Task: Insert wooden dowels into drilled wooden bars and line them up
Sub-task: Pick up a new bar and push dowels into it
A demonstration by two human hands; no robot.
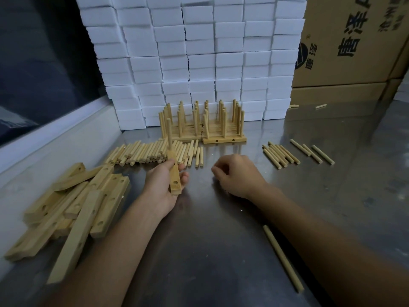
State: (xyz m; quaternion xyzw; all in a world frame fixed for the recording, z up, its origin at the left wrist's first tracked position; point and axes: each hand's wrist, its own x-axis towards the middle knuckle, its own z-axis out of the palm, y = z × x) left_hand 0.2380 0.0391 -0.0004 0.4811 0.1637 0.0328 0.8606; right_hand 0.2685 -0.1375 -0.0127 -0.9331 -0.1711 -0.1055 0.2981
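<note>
**While one dowel stands in the held bar, the second hole waits: mid-assembly of a single bar**

From left to right. At the far left of the table [210, 229] lies a loose heap of undrilled-side-up and drilled bars [73, 209], not yet fitted. Just right of it, the left hand [162, 189] grips one bar [173, 173] with fingers and thumb curled round it, its long axis pointing away from the person; one dowel [169, 134] stands upright in the far hole, while the near hole shows open. Behind the hand a row of loose dowels [155, 152] lies on the table, and beyond that stand the finished bars with dowels [203, 125], ranged side by side against the white blocks [199, 52]. The right hand [236, 176] rests on the table near the left hand, fingers curled (whether it pinches anything cannot be told). Further right lie a small group of dowels [280, 155] and, near the right forearm, a single long dowel [283, 258].

Judged step: fitting dowels into the held bar, roughly half done. The next move calls for picking up a dowel, aligning its end squarely over the open hole, and pressing it straight down; a tilted entry would likely jam.
</note>
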